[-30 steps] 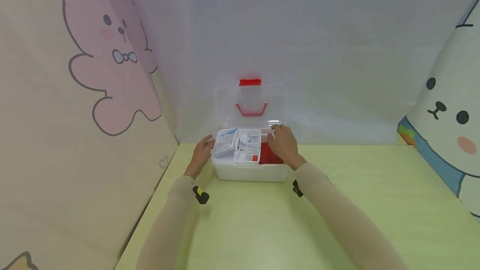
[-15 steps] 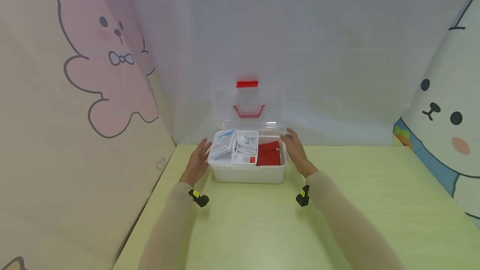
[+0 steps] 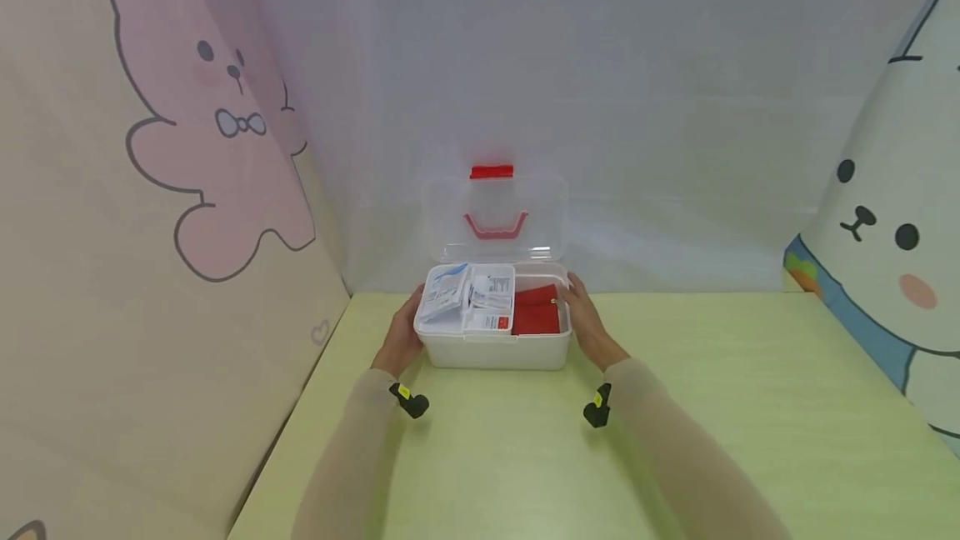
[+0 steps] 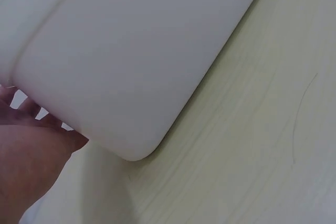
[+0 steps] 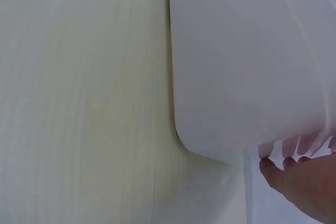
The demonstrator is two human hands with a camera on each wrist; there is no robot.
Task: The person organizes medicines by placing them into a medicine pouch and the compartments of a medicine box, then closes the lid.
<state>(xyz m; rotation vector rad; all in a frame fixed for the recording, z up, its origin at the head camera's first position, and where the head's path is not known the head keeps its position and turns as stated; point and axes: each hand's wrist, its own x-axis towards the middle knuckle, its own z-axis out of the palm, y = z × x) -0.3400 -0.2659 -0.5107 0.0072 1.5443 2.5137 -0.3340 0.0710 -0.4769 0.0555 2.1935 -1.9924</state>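
A white plastic storage box stands on the table with its clear lid raised at the back. Its left part holds a white inner tray with packets in it. In the right part lies a red pouch with a small metal snap. My left hand lies against the box's left end, its fingertips at the side wall below the rim in the left wrist view. At the right end my right hand touches the wall with extended fingers, also below the rim in the right wrist view.
A red handle and a red latch are on the lid. Behind it hangs a pale curtain. Cartoon-printed cloth borders the left of the light yellow-green table.
My right hand has come out from over the red pouch to the box's right end and moved in against it. My left hand has closed in on the left end.
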